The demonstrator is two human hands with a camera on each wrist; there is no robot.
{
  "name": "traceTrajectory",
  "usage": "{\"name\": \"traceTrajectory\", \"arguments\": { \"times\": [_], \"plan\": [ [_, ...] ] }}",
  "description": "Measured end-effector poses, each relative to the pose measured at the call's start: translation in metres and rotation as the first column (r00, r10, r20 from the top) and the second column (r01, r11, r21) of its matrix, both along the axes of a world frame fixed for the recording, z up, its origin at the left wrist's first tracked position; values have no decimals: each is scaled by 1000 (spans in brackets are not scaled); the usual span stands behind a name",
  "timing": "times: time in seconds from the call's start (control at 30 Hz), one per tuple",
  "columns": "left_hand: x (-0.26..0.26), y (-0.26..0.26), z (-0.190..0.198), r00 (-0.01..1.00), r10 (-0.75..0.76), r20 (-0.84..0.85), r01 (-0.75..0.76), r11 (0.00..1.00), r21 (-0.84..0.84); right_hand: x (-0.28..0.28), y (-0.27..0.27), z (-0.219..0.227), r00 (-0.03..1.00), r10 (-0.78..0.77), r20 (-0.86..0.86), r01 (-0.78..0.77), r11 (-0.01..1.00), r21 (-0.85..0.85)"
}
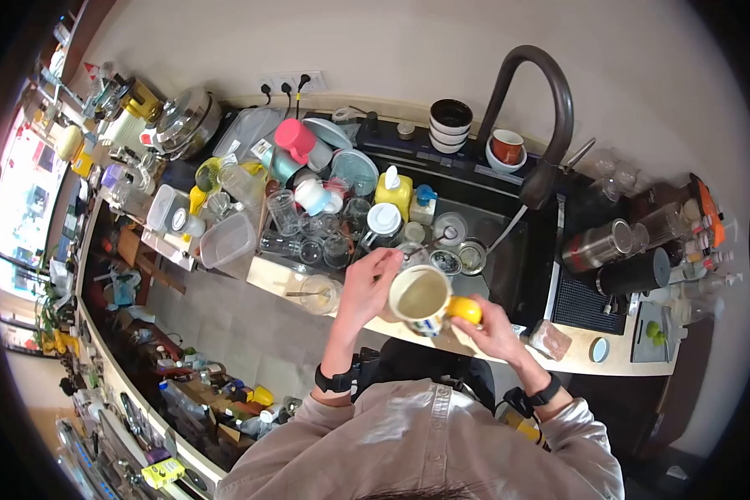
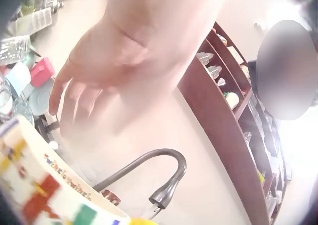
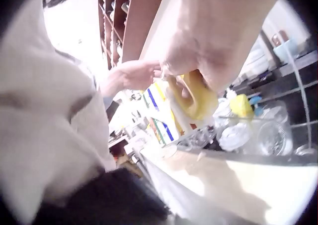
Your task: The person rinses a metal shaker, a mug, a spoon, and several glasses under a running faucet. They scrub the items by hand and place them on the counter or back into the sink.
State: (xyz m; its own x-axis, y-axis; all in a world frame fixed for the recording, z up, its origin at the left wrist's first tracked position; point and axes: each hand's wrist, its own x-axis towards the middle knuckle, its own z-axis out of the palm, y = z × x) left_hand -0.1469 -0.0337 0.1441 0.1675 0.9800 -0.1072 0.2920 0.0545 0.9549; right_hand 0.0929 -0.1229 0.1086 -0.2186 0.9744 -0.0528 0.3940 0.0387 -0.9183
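beige shirt (image 1: pixel 408 433) nearest, one of the hands (image 1: pixel 498 335) grips a mug (image 1: pixel 422 302).

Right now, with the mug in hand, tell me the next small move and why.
Probably bring the left hand to the mug to steady its side: the right hand alone holds it, by the yellow handle, and the left is open close by.

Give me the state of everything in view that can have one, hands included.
Yellow-handled mug: uncovered, held by its handle; contents unclear.
Right hand: gripping the mug's handle.
Left hand: fingers loosely bent, holding nothing.
Tap: above the sink; cannot tell whether it is running.
White bowls: stacked, dark-lined one on top.
Red cup: nested in a bowl.
Power plugs: in their sockets.
Clear plastic box: lid off.
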Motion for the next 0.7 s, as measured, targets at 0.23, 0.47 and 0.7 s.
{"name": "traceTrajectory", "arguments": {
  "times": [0.23, 0.47, 0.7],
  "plan": [
    [134, 36, -123, 969, -134, 208, 191, 938, -288, 55, 11, -4, 792, -598, -124, 593, 802, -77],
    [231, 68, -129, 977, -79, -200, 56, 991, -121, 78, 72, -58, 415, -875, -248, 820, 478, -315],
    [243, 78, -142, 947, -19, -320, 134, 930, 342, 75, 91, -67, 391, -901, -187, 805, 433, -405]
  ]
}}
